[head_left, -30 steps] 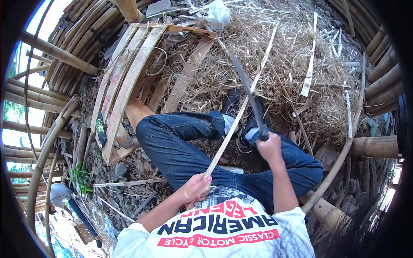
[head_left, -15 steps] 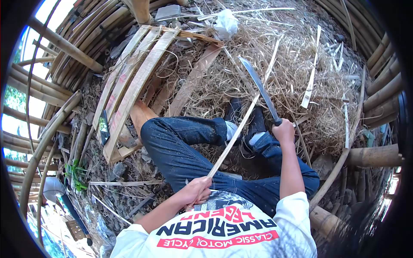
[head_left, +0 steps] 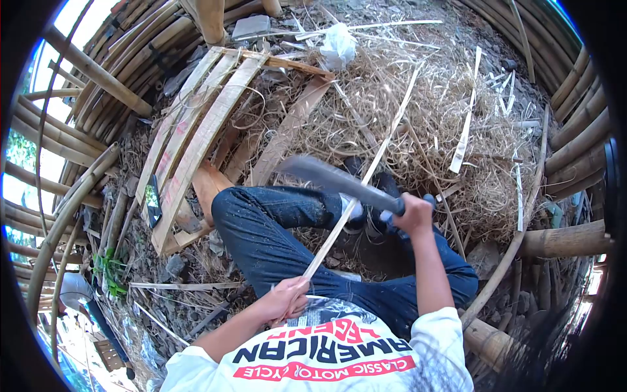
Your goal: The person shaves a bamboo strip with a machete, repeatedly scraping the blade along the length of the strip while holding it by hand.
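A long bamboo strip [head_left: 349, 210] runs from my lap up and away over the shavings. My left hand [head_left: 287, 298] is closed round its near end, close against the shirt. In my right hand [head_left: 415, 213] is the dark handle of a machete [head_left: 343, 179], gripped in a fist. The blade, blurred by motion at its tip, points left and crosses over the strip in this view, above my shins.
A wooden slatted crate [head_left: 202, 130] stands at the left with a phone [head_left: 153, 201] on its slat. Curly bamboo shavings [head_left: 444, 130] heap in front of my feet. Bamboo poles [head_left: 565, 238] lie at the right, and a white plastic bag [head_left: 338, 46] sits at the far side.
The machete has swung left and down, from pointing up beside the strip to lying across it. My left hand and the strip have hardly moved.
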The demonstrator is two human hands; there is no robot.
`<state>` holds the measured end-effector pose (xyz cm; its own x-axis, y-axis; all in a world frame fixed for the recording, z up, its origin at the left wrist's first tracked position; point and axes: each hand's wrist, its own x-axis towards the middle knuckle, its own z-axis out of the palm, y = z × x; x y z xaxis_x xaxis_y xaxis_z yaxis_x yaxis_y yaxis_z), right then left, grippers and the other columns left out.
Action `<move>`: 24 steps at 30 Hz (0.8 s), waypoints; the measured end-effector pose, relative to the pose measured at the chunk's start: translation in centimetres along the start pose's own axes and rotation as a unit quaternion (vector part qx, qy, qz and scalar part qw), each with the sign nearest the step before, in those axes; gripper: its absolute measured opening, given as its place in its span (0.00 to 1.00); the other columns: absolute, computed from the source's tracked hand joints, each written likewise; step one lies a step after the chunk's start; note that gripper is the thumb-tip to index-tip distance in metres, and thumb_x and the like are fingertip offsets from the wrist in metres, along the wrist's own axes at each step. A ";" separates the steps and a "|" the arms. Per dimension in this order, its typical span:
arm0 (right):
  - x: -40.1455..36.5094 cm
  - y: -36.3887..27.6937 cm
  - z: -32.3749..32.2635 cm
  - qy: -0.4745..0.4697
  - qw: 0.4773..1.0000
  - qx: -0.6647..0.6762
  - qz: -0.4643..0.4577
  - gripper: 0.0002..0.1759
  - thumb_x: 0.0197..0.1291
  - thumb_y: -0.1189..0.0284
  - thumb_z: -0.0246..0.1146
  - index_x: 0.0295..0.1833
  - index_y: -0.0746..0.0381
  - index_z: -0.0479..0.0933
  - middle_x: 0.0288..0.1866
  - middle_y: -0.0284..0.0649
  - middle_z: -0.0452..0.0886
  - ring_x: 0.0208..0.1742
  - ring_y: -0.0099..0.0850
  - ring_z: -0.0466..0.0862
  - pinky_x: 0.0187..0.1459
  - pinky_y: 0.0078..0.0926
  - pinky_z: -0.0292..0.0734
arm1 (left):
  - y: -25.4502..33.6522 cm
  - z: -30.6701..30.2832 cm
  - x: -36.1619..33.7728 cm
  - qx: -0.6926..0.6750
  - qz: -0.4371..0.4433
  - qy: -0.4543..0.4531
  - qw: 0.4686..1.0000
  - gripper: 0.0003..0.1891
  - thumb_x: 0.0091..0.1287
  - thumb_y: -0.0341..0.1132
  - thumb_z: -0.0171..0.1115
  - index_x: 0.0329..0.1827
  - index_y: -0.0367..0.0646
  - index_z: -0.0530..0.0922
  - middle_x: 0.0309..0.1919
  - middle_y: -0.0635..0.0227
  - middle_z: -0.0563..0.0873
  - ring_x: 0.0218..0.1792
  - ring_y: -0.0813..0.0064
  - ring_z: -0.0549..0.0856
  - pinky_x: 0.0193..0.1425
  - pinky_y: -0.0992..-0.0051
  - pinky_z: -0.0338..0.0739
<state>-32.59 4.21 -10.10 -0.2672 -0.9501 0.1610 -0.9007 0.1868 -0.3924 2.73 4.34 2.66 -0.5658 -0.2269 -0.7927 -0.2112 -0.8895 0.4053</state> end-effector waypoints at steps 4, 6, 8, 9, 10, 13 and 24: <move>1.6 5.8 0.6 0.053 0.965 -0.032 0.254 0.12 0.43 0.66 0.65 0.31 0.64 0.79 0.30 0.54 0.83 0.36 0.53 0.83 0.39 0.48 0.78 | 0.4 -0.9 -0.8 -0.042 -0.011 -0.037 0.998 0.17 0.78 0.46 0.41 0.30 0.49 0.63 0.09 0.78 0.59 0.08 0.84 0.57 0.12 0.81 0.52; 0.5 9.4 3.2 0.035 0.946 -0.031 0.320 0.13 0.44 0.67 0.63 0.32 0.67 0.80 0.32 0.56 0.83 0.38 0.54 0.83 0.40 0.49 0.78 | 0.7 -0.4 -0.5 -0.025 -0.011 -0.002 1.000 0.16 0.78 0.45 0.41 0.31 0.49 0.63 0.09 0.77 0.61 0.08 0.85 0.59 0.12 0.81 0.53; -1.7 6.4 1.6 0.048 0.927 0.026 0.372 0.12 0.45 0.68 0.62 0.30 0.67 0.80 0.29 0.56 0.82 0.36 0.53 0.84 0.39 0.48 0.78 | 0.1 -0.7 0.6 0.036 0.049 -0.026 0.998 0.13 0.77 0.43 0.45 0.36 0.46 0.68 0.11 0.78 0.63 0.09 0.86 0.62 0.12 0.81 0.57; -2.9 5.8 1.3 0.055 0.930 0.035 0.362 0.12 0.45 0.68 0.62 0.29 0.68 0.80 0.27 0.55 0.82 0.34 0.53 0.83 0.38 0.48 0.78 | -0.1 -0.6 1.2 0.084 0.064 0.000 0.994 0.13 0.77 0.43 0.46 0.38 0.45 0.70 0.12 0.78 0.64 0.11 0.86 0.63 0.14 0.81 0.58; -3.8 5.3 0.8 0.062 0.933 0.042 0.352 0.12 0.45 0.67 0.62 0.27 0.68 0.80 0.25 0.54 0.82 0.32 0.53 0.83 0.37 0.47 0.77 | -0.3 -0.5 1.7 0.130 0.077 0.025 0.988 0.13 0.76 0.44 0.48 0.41 0.43 0.72 0.12 0.78 0.64 0.12 0.86 0.64 0.15 0.80 0.60; -4.8 2.6 -1.7 0.096 0.939 0.117 0.308 0.10 0.46 0.70 0.64 0.24 0.68 0.78 0.19 0.47 0.80 0.24 0.43 0.82 0.30 0.39 0.74 | -0.2 -0.2 2.3 0.261 0.136 0.086 0.952 0.14 0.75 0.44 0.51 0.44 0.41 0.73 0.15 0.77 0.70 0.15 0.86 0.69 0.18 0.80 0.64; -7.7 -8.9 -2.5 0.152 0.890 0.360 0.235 0.13 0.53 0.76 0.67 0.22 0.61 0.70 0.14 0.30 0.72 0.12 0.20 0.72 0.16 0.21 0.64 | 2.1 -3.4 0.6 0.408 0.174 0.115 0.889 0.07 0.75 0.34 0.46 0.42 0.39 0.67 0.27 0.63 0.83 0.26 0.74 0.84 0.30 0.71 0.78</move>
<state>-23.35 10.45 -5.58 -0.7360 -0.6767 0.0203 -0.2405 0.2333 -0.9422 4.59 0.96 1.49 -0.5519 -0.5902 -0.5891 -0.6158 -0.1878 0.7652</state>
